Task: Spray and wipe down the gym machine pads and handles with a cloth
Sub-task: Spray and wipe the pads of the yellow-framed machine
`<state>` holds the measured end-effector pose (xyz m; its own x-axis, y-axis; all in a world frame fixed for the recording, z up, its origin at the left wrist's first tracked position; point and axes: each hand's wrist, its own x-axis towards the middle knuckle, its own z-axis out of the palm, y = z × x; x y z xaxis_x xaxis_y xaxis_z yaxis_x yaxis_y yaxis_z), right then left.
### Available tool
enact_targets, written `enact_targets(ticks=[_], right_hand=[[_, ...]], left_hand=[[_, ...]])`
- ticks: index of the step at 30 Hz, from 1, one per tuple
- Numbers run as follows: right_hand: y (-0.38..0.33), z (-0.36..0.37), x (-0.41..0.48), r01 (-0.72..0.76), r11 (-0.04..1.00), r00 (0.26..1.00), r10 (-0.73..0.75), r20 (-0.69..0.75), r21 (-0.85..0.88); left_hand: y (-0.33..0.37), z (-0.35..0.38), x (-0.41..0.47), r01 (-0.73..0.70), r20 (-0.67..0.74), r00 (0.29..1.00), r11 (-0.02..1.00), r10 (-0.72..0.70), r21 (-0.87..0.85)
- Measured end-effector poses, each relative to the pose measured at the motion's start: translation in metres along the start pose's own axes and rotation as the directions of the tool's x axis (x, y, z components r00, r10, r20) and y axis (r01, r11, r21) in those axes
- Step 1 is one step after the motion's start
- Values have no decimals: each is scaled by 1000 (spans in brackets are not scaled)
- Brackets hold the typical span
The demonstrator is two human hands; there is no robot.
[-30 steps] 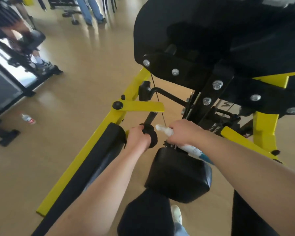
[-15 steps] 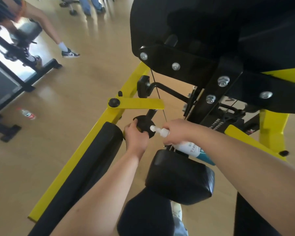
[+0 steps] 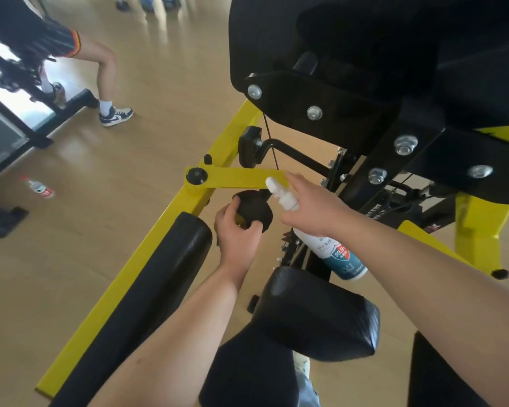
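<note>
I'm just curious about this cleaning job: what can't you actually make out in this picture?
Head view only:
- Handle: hidden under the cloth and left hand.
- Bottle label: small print blurred, upper part covered by right hand.
- Spray mist: too faint to tell.
- Top pad: cut off by the upper edge.

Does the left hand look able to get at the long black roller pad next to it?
Probably yes: the left hand, gripping a black cloth, sits right beside the end of the roller pad, with nothing between them.
</note>
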<state>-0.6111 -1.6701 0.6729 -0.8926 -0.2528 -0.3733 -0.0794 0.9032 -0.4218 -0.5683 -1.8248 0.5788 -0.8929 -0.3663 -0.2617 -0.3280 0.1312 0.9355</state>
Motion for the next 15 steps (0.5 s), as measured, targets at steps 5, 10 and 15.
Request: enact_targets(ticks=[5, 10, 15], right_hand=[[-5, -8, 17, 2, 990, 994, 13, 106, -139], [-3, -11, 23, -47, 997, 991, 55, 122, -64], [-2, -6, 18, -33, 994, 989, 47, 137, -103]], left_hand=[[4, 19, 26, -207, 78, 975, 977, 210, -51], [7, 40, 60, -122, 185, 976, 992, 115, 31], [-19, 40, 78, 5, 169, 984, 962, -53, 274]])
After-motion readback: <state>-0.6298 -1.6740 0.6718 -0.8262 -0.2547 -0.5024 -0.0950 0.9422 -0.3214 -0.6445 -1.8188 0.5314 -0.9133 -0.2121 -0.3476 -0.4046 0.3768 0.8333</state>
